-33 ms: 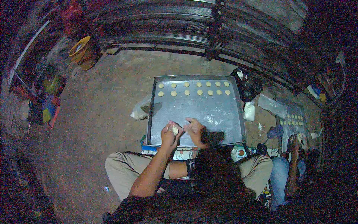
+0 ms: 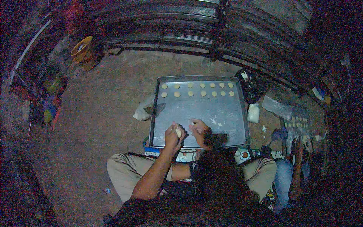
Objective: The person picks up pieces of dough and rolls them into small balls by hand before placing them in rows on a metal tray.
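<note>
In my left hand (image 2: 173,138), over the near part of a wide metal tray (image 2: 200,109), a pale lump of dough (image 2: 179,131) is held with the fingers wrapped round it. Just to its right is my right hand (image 2: 200,132), its fingers curled in with the thumb side toward the dough. Whether a small bit sits between those fingertips is too blurred to see. Two rows of flat round dough pieces (image 2: 190,93) lie along the tray's far side. White flour (image 2: 214,122) is smeared on the metal right of my hands.
A clear plastic bag (image 2: 142,112) lies against the tray's left side. Beyond the right side are a black bag (image 2: 254,87) and a white bag (image 2: 253,112). At far right, another person's arm (image 2: 297,162) reaches to a second tray (image 2: 288,133). A yellow bucket (image 2: 84,55) stands far left.
My right hand's fingers have curled inward from a more outstretched pose. The left hand still holds the dough, turned slightly. The tray's dough rounds are the same.
</note>
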`<state>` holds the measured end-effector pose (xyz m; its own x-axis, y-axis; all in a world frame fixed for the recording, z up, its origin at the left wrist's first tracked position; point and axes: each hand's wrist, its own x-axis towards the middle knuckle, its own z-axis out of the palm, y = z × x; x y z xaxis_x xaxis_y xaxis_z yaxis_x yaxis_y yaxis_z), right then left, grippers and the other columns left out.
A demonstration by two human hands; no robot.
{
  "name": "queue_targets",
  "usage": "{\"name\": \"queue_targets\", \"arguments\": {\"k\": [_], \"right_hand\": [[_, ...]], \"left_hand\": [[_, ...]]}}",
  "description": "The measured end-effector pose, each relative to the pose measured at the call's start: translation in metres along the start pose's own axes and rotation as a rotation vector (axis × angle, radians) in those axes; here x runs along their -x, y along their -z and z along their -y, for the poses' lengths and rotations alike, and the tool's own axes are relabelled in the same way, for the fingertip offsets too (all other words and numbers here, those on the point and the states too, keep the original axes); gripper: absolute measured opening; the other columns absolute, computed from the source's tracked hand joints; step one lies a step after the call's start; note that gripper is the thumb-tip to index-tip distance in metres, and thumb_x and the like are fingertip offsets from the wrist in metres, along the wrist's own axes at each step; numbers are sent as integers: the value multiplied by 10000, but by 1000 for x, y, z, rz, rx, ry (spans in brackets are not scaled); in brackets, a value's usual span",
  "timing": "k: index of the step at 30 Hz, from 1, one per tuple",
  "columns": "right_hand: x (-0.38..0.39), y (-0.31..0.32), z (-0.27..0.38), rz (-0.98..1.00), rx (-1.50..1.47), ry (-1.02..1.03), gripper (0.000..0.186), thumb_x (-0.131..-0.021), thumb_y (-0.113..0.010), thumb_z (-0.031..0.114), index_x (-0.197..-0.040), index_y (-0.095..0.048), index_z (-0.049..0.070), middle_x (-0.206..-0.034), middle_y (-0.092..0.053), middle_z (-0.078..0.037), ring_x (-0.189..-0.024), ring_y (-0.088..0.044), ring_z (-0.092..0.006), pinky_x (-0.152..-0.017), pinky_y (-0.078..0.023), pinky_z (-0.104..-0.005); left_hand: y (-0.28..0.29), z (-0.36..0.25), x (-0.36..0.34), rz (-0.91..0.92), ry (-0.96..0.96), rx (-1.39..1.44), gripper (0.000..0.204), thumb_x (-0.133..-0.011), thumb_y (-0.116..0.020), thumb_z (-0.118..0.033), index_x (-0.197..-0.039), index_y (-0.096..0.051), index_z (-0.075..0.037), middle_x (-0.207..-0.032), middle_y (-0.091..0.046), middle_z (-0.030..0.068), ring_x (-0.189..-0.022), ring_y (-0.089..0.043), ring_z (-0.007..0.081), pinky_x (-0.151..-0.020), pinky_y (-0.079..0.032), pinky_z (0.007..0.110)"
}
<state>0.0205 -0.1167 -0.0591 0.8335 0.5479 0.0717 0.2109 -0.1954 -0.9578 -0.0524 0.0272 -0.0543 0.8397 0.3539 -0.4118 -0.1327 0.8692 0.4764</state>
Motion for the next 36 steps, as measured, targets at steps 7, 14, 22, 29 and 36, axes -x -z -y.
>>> {"name": "queue_targets", "arguments": {"k": [7, 14, 22, 29, 36], "right_hand": [[12, -11, 21, -109, 69, -40, 403, -1025, -507, 344, -1220, -580, -1, -1077, -669, -140, -1011, -641, -226, -900, -500, -343], [17, -42, -4, -290, 132, 105, 395, -1036, -457, 302, -1259, -557, -9, -1141, -635, -156, -1120, -589, -313, -1035, -411, -394], [1, -13, 5, -225, 74, 21, 445, -1009, -490, 306, -1329, -498, -3, -1209, -602, -179, -1166, -556, -343, -1058, -385, -421], [-20, 31, 9, -128, 58, -30, 513, -985, -518, 309, -1390, -447, 2, -1268, -573, -200, -1206, -527, -369, -1079, -362, -444], [16, 3, 48, 133, 434, 257, 597, -962, -547, 313, -1452, -396, 6, -1327, -544, -221, -1247, -498, -395, -1099, -339, -467]], "left_hand": [[-30, -11, 31, 42, 77, -267, 466, -1021, -449, -508, -731, -472, -144, -637, -514, 27, -422, -458, 143, -315, -296, 279], [-34, 17, 42, 240, -154, -884, 718, -1026, -230, -613, -1321, -537, -35, -1254, -575, 176, -1161, -544, 254, -1022, -407, 368], [10, 66, 4, 539, -436, -1143, 897, -991, -218, -659, -1538, 183, -71, -1615, 158, 217, -1502, 85, 381, -1193, -21, 508], [-19, 44, 23, 615, 19, -693, 969, -950, -300, -701, -1536, 206, -119, -1619, -70, 208, -1471, -208, 375, -1169, -247, 487], [-34, -5, 32, 137, 389, -109, 600, -1018, -364, -579, -1188, -584, -48, -1068, -665, 112, -1002, -648, 248, -878, -527, 361]]}}
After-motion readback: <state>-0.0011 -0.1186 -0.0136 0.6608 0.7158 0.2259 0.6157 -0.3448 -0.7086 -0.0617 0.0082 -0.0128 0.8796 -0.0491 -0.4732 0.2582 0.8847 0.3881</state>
